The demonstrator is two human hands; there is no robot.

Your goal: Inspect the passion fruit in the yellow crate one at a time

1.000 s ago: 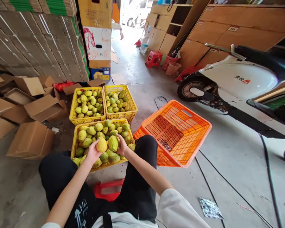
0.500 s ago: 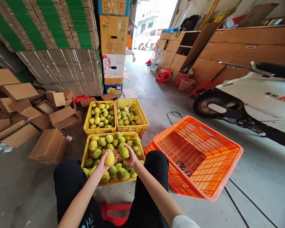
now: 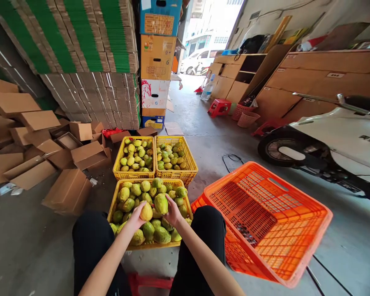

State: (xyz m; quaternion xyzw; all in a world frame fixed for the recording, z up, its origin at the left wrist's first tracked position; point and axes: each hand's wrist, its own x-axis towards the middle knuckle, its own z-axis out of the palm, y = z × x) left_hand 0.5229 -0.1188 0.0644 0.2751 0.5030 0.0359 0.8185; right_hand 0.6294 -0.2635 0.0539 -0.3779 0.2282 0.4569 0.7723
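Note:
My left hand [image 3: 137,216] is closed around a round yellow fruit [image 3: 146,212]. Beside it my right hand [image 3: 173,212] grips a larger, ribbed yellow-green fruit [image 3: 161,204], with the fingers mostly hidden behind it. Both hands are over the front yellow crate [image 3: 156,246] between my knees, which is filled with similar bumpy green and yellow fruit [image 3: 162,235]. Behind it stand two more yellow crates, the left one [image 3: 135,175] and the right one [image 3: 191,160], both holding smaller-looking fruit of the same colours.
A large orange crate [image 3: 308,242] stands tilted by my right knee, with small dark bits at its bottom. Cardboard boxes [image 3: 69,191] lie heaped at left, below stacked flattened cartons [image 3: 92,94]. A scooter [image 3: 336,144] is parked at right. A red stool [image 3: 151,281] is beneath me.
The view has tilted slightly up and left, so the surroundings sit lower and further right. The right hand's fruit has turned more upright. Both hands still hold their fruit.

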